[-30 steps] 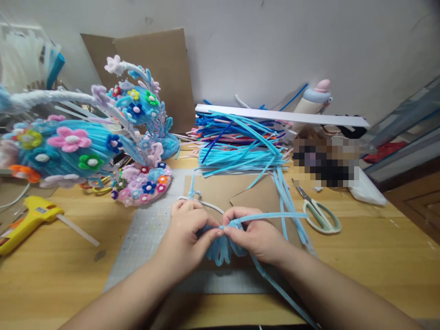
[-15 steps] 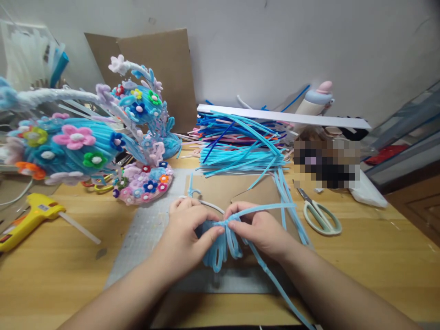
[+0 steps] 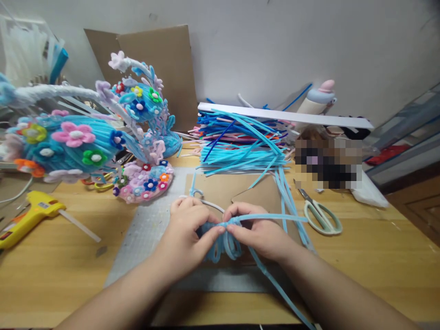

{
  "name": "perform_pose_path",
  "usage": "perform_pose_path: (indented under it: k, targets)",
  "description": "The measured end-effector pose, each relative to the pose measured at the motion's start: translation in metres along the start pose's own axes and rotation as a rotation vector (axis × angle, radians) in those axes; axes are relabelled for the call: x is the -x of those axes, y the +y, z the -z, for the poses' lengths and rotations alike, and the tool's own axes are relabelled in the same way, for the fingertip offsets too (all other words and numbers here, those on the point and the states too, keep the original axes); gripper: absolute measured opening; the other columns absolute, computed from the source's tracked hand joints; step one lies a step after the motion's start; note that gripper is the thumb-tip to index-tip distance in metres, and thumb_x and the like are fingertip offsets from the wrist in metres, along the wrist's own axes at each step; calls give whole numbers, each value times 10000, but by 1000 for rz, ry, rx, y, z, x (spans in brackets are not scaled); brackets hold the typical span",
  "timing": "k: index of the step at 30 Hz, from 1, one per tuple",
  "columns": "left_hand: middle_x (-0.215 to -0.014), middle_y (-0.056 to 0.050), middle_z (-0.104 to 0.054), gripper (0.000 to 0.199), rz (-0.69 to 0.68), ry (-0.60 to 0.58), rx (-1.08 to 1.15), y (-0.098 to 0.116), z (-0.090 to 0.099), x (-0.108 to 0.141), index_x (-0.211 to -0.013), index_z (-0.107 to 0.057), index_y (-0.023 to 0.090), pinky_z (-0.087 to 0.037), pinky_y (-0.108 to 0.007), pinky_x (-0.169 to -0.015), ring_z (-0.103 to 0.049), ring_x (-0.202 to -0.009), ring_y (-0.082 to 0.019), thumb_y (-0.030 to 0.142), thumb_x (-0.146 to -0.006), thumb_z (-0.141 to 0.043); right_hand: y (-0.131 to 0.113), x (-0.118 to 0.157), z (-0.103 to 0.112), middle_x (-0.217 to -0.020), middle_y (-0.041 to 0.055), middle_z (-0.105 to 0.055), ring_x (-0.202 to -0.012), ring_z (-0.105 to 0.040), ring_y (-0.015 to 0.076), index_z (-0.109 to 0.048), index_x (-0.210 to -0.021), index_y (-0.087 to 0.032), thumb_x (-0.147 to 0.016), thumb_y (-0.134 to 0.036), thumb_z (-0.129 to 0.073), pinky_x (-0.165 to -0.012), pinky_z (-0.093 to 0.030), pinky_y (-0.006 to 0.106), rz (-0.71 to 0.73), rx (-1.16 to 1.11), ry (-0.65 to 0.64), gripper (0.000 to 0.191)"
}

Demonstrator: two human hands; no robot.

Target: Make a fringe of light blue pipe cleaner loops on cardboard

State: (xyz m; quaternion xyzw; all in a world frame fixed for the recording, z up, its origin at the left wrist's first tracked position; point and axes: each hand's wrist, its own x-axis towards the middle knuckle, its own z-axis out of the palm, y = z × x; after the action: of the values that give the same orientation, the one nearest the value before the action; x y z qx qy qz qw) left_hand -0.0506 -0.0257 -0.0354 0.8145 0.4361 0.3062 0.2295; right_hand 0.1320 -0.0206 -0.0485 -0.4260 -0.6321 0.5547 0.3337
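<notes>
**Left hand and right hand pinching blue loops**

Both are gripping the light-blue looped bundle between thumbs and fingertips above the cardboard, partly hiding it from me. A blue strand is trailing beside the right forearm, running out of sight. Near the scissors, pixelation is masking something dark.

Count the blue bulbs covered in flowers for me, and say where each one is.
2. One bulb is at the left, beyond the glue gun; the other bulb is in front of the upright cardboard. The near one may hide more.
</notes>
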Motion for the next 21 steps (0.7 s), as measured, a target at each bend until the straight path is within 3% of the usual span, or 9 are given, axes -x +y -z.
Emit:
perform_pose_path:
  k: [14,21]
  targets:
    - [-711,8,-572,81,-3,-14,-6,-2,-1,1,-743,-594,201,-289,-365,-785,-487,-776,-178,251,-805,-599,-3,2,4,-634,-15,-530,-563,-435,75,-608,-755,-132,-771,-210,-583,-510,-364,187,-55,35,-6,83]
    - [-693,8,-562,93,11,-7,15,-1,-1,1,-722,-596,195,-293,-360,-775,-482,-768,-178,242,-802,-595,-1,3,7,-682,4,-562,-593,-478,95,-592,-816,-124,-731,-319,-676,-533,-397,215,-117,-133,-93,229]
